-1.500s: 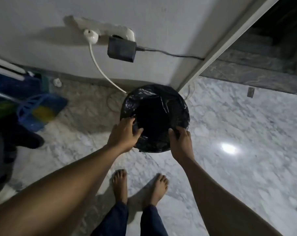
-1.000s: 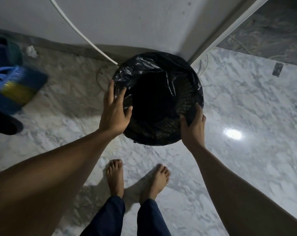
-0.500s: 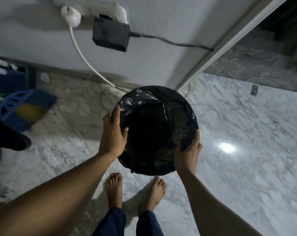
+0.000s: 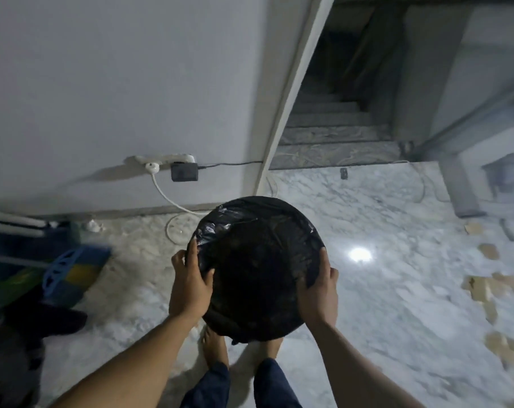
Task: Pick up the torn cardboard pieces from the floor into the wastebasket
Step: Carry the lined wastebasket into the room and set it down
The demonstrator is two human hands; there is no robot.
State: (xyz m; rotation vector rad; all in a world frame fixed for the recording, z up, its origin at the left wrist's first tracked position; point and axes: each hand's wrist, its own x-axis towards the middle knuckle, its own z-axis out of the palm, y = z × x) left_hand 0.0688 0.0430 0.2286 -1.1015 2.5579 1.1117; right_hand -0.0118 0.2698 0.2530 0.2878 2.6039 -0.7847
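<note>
Marble floor [image 4: 382, 304]: pale, glossy, one lamp glare to the right of the right-hand fingers. Grey wall [image 4: 102, 83] lies beyond the fingers. An open doorway with steps [image 4: 332, 134] lies beyond and to the right.

Wastebasket [image 4: 279, 207]: round, lined with a black plastic bag folded over the rim. The person holds it in front of the body, mouth upward. It covers most of the bare feet [image 4: 214, 346] below, so I judge it carried off the floor, not standing. The interior reads as plain dark; cannot tell whether any cardboard lies inside.

Left hand [image 4: 189, 285]: fingers [image 4: 192, 254] curled over the left rim, thumb lying on the liner. Right hand [image 4: 319, 293]: fingers [image 4: 323, 263] wrapped round the right rim, grasping bag and edge together. Both are clamped on the basket; neither is free.

Blue dustpan [image 4: 70, 269]: on the floor, well left of the left-hand fingers. Power strip [image 4: 164, 159] and black adapter [image 4: 184, 172]: on the wall beyond those fingers, with a white cable trailing down toward the basket.

Torn cardboard pieces [image 4: 485, 285]: tan scraps scattered on the floor well to the right of the right-hand fingers, running to the frame edge. Blurred, so no count taken. None in either hand.

Step in hand, as judged: bringing the basket to the scraps; collection not yet begun. The next move calls for a turn to the right, the basket set down just beside the scraps, and one hand freed to gather.
</note>
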